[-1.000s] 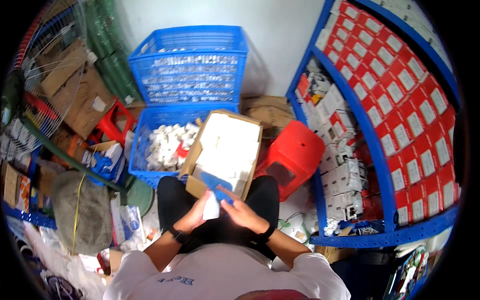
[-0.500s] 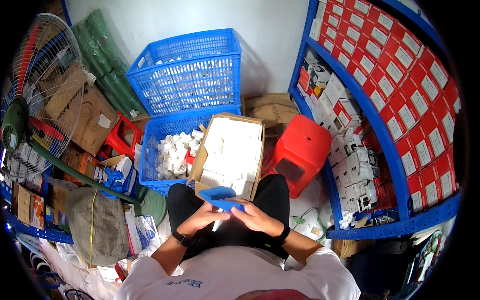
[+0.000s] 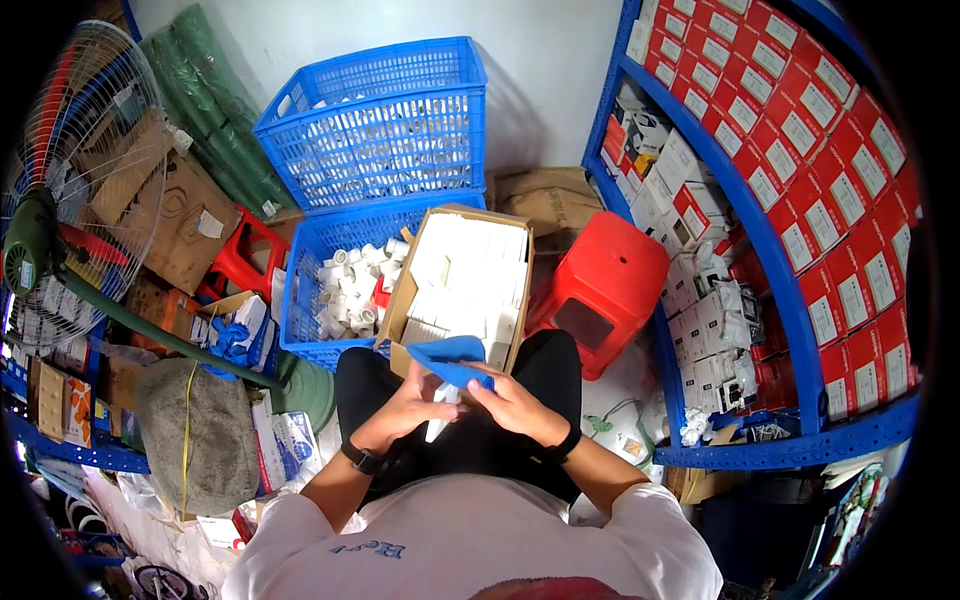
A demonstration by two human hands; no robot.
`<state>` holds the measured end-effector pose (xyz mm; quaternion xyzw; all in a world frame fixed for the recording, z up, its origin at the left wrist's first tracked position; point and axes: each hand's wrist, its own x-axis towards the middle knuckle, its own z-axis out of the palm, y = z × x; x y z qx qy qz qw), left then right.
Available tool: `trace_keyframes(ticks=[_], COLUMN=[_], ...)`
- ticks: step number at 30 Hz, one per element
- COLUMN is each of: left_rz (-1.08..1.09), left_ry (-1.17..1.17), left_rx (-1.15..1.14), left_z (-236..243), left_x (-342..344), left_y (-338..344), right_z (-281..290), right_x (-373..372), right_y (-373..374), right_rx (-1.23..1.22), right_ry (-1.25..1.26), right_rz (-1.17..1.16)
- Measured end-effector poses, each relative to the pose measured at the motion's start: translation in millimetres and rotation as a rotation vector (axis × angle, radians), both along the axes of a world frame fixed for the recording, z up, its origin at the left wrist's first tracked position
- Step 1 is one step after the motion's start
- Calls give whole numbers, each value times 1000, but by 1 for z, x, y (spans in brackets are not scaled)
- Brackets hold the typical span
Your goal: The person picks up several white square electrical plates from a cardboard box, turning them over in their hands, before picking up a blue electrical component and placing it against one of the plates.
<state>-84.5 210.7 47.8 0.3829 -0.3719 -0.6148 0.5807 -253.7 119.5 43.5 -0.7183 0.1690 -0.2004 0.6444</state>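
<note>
Above my lap, a blue cloth is spread between my hands. My right hand pinches its right end, thumb on top. My left hand is closed round a small white piece with a flat side, under the cloth's near edge; its exact kind is not clear. Part of the left fingers is hidden behind the cloth. Just beyond my hands, an open cardboard box leans between my knees, filled with white flat-sided pieces.
Behind the box sits a blue crate of white pipe fittings, with another blue crate farther back. A red stool stands right of my knee. Blue shelving with red boxes lines the right; a fan stands left.
The cloth has risen slightly and opened out toward the box. More of the white piece shows below it, and my left hand has shifted a little upward.
</note>
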Motion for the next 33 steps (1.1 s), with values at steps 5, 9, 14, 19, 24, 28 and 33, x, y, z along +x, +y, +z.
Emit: trace_keyframes(ticks=[5, 9, 14, 19, 24, 28, 33], left_rz=[-57, 104, 334, 305, 239, 266, 242], left_ry=[-94, -136, -220, -373, -245, -141, 140], left_rx=[213, -40, -239, -302, -221, 41, -50], left_z=[-10, -2, -2, -20, -7, -10, 5], left_x=[10, 2, 2, -3, -30, -20, -32], left_y=[1, 1, 1, -10, -5, 5, -5], right_z=[23, -4, -9, 26, 8, 29, 26], right_x=[1, 4, 5, 7, 18, 16, 25], right_y=[11, -3, 13, 42, 29, 42, 17], right_rx=[-296, 378, 658, 161, 31, -404, -314], right_ry=[-180, -8, -176, -284, -252, -149, -103], right_rz=[82, -51, -171, 34, -92, 16, -117])
